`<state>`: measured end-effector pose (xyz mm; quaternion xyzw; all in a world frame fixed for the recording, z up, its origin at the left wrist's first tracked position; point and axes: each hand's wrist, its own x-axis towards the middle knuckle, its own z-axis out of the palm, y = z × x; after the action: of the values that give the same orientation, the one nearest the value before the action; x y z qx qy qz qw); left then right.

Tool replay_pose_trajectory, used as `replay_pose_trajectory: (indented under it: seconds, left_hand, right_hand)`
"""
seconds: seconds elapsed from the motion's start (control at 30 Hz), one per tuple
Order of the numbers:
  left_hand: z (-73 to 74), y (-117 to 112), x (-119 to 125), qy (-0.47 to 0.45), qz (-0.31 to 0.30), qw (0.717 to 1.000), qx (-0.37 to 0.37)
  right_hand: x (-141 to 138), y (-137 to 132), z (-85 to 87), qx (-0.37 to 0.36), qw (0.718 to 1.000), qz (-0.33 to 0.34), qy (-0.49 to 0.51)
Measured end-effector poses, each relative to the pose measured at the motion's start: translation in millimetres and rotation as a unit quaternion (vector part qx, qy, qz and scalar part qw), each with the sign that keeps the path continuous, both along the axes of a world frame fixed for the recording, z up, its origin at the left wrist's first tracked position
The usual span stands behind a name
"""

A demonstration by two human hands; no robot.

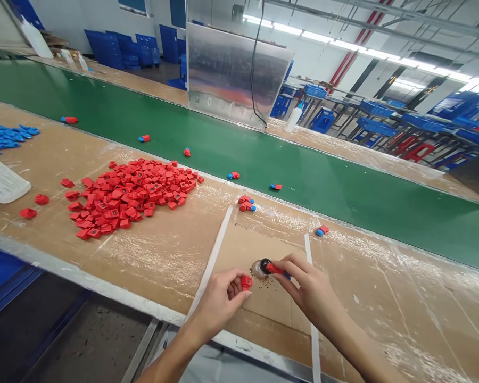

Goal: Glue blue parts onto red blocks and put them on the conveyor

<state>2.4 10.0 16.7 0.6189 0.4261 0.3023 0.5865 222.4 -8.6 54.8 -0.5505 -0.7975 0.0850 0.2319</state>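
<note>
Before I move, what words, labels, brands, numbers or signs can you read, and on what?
No text is readable.
White sheet at the left edge: faint lines of print, too small and blurred.
Red block in the left fingers: no legible marking.

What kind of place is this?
Probably a factory assembly line: a green conveyor belt bears small red-and-blue pieces, a heap of red parts lies beside it, and blue crates stand behind.

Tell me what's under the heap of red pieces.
Around the heap of red pieces, the brown tabletop shows, so they apparently rest on it. Anything beneath the middle is covered from view.
</note>
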Motion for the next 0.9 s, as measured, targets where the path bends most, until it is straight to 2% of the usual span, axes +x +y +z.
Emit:
replay_pose_trajectory:
  seconds: [0.2,0.4,0.6,0.9]
  left_hand:
    - [-3.1,-1,-1,-0.029,-0.012,0.999,-0.034]
    - [-10.9,-5,3,-0.1,-0.054,0.988,-0.107]
    - [-14.0,-3,2,-0.112,-0.094,0.981,-0.126]
    - [-12.1,-3,0,-0.13,-0.114,0.976,-0.136]
  right_hand:
    - [1,-2,4.7,0.008,1.0,-0.013,0.019]
    - [-10,-25,13.0,0.004,0.992,-0.045,0.116]
    - [-27,-35,-2.7,-0.028,0.982,-0.029,0.182]
    - [-30,-38,-17.4,-0.058,0.981,-0.02,0.183]
